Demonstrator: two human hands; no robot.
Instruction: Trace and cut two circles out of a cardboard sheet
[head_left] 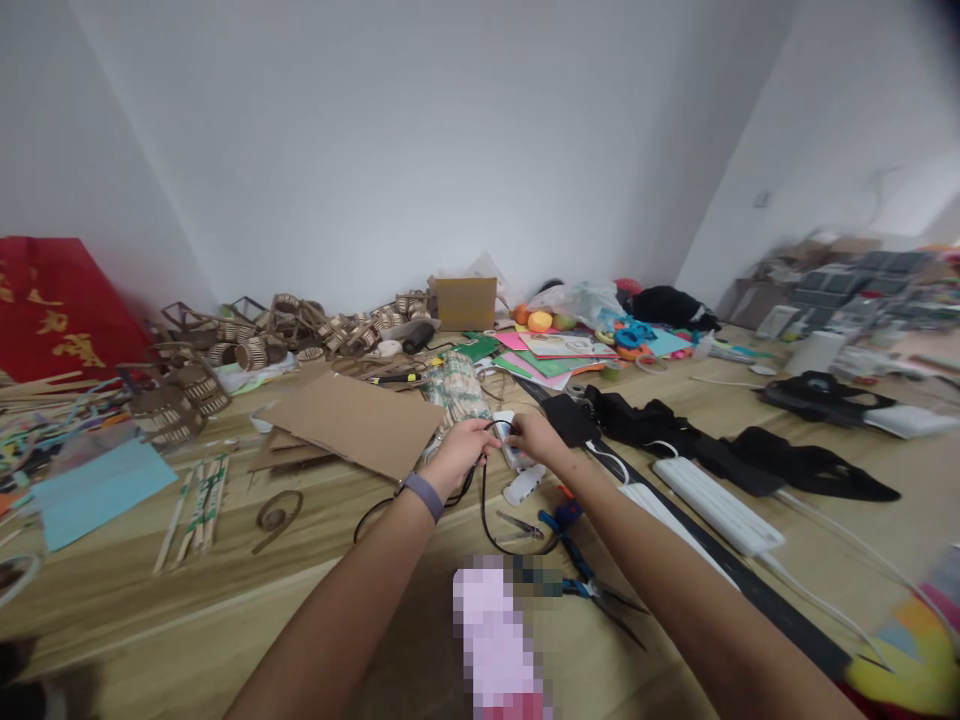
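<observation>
A thin black cable (pixel 484 505) loops over the wooden table, and its upper part runs into my left hand (pixel 466 446), whose fingers are closed round it. My right hand (pixel 534 437) is closed at the other end of a short arc of that cable, beside a white power strip (pixel 505 428). My fingers cover the cable's end, so I cannot see whether it is in the strip. Just below my right hand lies a small white block (pixel 524 484). Blue-handled pliers (pixel 577 560) and a small metal tool (pixel 519 524) lie nearer to me.
Brown cardboard sheets (pixel 352 420) lie left of my hands. Small woven baskets (pixel 300 330) pile along the wall. Coloured paper (pixel 555 352) spreads behind. To the right are white power banks (pixel 716 505) with cables and black straps (pixel 810 462). A pixelated patch hides something in front.
</observation>
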